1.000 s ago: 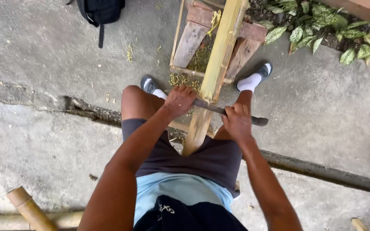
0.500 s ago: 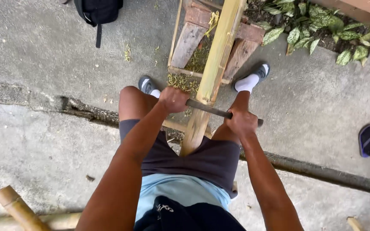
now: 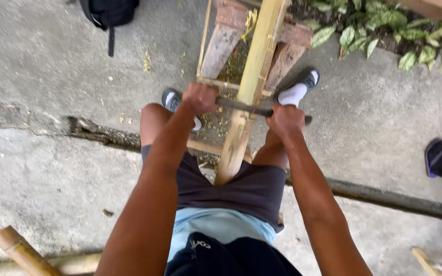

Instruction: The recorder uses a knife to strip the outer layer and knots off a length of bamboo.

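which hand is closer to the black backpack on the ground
Left. The left hand grips the blade's end on the side of the backpack; the right hand is across the bamboo pole, farther off.

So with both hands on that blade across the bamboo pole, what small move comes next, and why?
Probably a short pull of the blade toward the body. The left hand and right hand grip its two ends, it lies flat across the bamboo pole, and shavings lie beneath.

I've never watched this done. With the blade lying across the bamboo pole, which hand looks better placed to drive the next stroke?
Neither alone: left hand and right hand each grip an end of the blade, either side of the bamboo pole.
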